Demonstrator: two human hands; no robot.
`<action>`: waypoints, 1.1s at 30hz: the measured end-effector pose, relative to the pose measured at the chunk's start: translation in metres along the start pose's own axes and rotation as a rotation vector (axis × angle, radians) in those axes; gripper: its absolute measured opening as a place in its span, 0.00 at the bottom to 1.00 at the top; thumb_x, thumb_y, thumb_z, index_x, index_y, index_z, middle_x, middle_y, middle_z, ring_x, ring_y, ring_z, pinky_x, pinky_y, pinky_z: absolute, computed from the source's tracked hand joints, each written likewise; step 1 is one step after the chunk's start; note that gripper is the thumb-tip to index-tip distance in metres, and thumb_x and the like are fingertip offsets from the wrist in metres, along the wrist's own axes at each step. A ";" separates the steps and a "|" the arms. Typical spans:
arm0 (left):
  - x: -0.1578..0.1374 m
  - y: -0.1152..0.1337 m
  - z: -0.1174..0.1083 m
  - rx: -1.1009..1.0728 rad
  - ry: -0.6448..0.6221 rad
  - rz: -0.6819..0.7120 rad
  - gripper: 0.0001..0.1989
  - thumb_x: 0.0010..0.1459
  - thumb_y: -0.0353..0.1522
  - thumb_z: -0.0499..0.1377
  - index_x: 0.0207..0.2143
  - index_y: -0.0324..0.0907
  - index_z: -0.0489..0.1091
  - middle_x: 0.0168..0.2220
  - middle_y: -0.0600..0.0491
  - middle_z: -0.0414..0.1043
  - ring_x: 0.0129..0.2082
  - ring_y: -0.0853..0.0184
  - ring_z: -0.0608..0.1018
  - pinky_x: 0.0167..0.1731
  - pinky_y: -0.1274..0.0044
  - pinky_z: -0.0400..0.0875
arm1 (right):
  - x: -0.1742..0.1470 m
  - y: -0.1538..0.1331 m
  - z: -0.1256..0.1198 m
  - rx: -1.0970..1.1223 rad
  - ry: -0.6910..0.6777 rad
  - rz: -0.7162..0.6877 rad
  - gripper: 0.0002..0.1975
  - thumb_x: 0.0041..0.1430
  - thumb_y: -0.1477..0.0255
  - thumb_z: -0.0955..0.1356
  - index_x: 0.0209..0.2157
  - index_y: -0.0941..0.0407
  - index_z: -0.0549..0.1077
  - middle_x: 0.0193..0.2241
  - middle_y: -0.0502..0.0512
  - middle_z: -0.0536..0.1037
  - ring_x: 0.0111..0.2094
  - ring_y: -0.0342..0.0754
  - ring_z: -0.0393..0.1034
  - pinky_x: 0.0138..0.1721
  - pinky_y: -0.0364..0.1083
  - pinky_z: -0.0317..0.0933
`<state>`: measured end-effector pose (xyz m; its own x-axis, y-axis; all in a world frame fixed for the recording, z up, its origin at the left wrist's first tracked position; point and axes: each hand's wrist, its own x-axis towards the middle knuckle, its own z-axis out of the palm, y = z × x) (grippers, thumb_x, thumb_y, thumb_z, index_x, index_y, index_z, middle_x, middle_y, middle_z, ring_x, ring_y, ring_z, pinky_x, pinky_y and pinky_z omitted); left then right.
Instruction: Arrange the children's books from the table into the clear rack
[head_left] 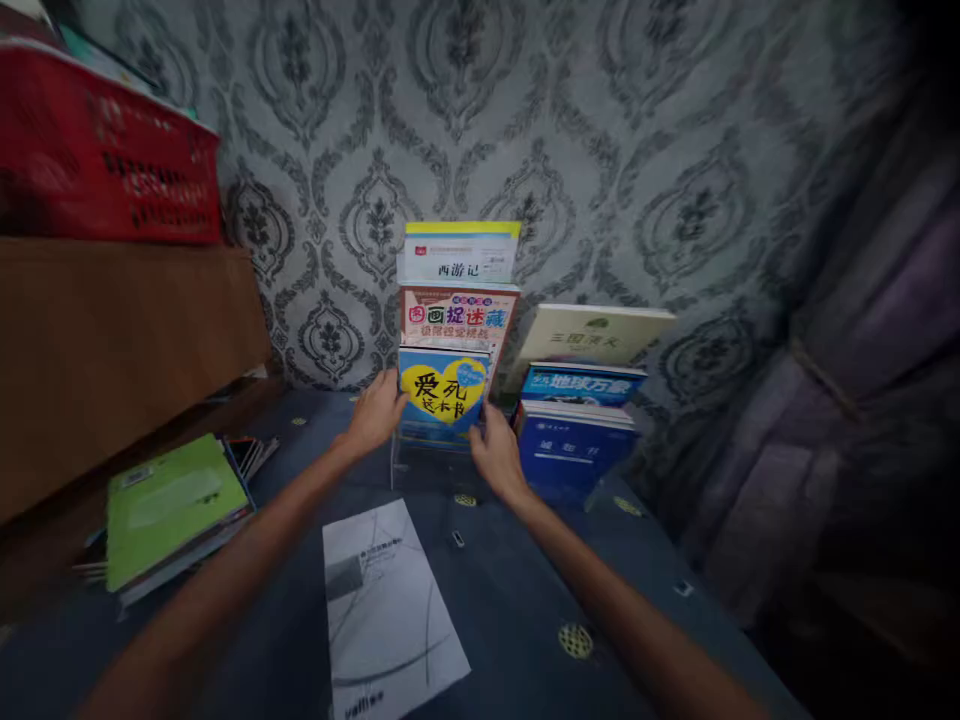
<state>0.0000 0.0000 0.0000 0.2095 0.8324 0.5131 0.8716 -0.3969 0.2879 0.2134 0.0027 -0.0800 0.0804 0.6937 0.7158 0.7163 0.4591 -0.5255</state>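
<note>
A blue book with a yellow heart on its cover (444, 400) stands upright between my two hands. My left hand (377, 412) grips its left edge, thumb towards the front. At the lower right edge, my right hand (496, 455) is closed on the same book. Behind it rise a pinkish picture book (459, 315) and a taller pale book with a yellow top (461, 258), stepped in height. A clear stand (401, 475) shows below these books. Flat on the blue cloth in front lies a white booklet (390, 610).
To the right, a second upright group holds a dark blue book (574, 455), a light blue book (581, 385) and a cream book (596, 333). A stack topped by a green book (176, 505) lies left, near a wooden box (127, 350) bearing a red basket (112, 150). A curtain (817, 460) hangs right.
</note>
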 end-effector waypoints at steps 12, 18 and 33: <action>-0.003 0.007 0.003 -0.055 0.032 0.002 0.23 0.60 0.26 0.53 0.58 0.37 0.56 0.51 0.40 0.66 0.53 0.56 0.71 0.52 0.65 0.67 | -0.001 0.000 -0.002 -0.004 -0.022 -0.012 0.28 0.55 0.74 0.60 0.58 0.64 0.66 0.48 0.69 0.75 0.52 0.60 0.68 0.56 0.60 0.62; -0.004 0.001 0.004 -0.105 0.044 0.028 0.20 0.60 0.26 0.53 0.55 0.37 0.59 0.48 0.42 0.67 0.52 0.56 0.71 0.53 0.65 0.67 | -0.002 -0.004 -0.006 -0.027 -0.052 -0.009 0.26 0.57 0.75 0.59 0.57 0.62 0.66 0.47 0.66 0.76 0.50 0.58 0.70 0.56 0.59 0.62; -0.009 0.000 0.012 -0.137 0.092 -0.001 0.21 0.59 0.27 0.53 0.56 0.38 0.60 0.52 0.40 0.67 0.54 0.54 0.71 0.52 0.64 0.67 | -0.007 -0.003 -0.002 -0.043 -0.027 0.013 0.29 0.56 0.75 0.59 0.61 0.62 0.63 0.49 0.65 0.75 0.55 0.57 0.67 0.58 0.55 0.61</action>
<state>0.0034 -0.0033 -0.0144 0.1619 0.7960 0.5833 0.8016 -0.4508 0.3927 0.2120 -0.0042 -0.0825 0.0714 0.7146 0.6959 0.7446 0.4260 -0.5139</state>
